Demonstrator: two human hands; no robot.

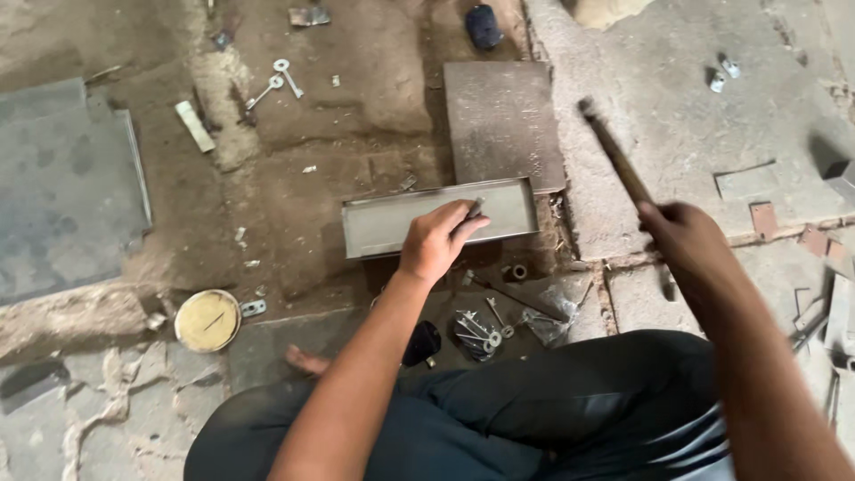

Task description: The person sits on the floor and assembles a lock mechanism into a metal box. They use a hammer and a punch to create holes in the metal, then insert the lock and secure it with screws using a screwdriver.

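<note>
- Dark trousers [499, 419] fill the bottom of the view; the person sits cross-legged on the floor [677, 116], with a bare foot [307, 361] poking out on the left.
- Left hand [436, 240] is clenched around a small dark punch or chisel-like tool [474, 210], tip resting on the shallow metal tray [392, 223] lying flat on the dirt just in front of the knees.
- Right hand [681, 236] has its grip closed on a wooden handle [614, 151], raised off to the right. The far end is blurry, so I can't tell what kind of head it has.
- Progress-wise, I'd say it's early or mid-way: I can't make out any clear marks on the tray.
- Lying around: a flat steel plate [503, 125] touching the tray's far edge, keys [278, 80], a round tin lid [207, 321], and loose bits of hardware [481, 331] near the knees.
</note>
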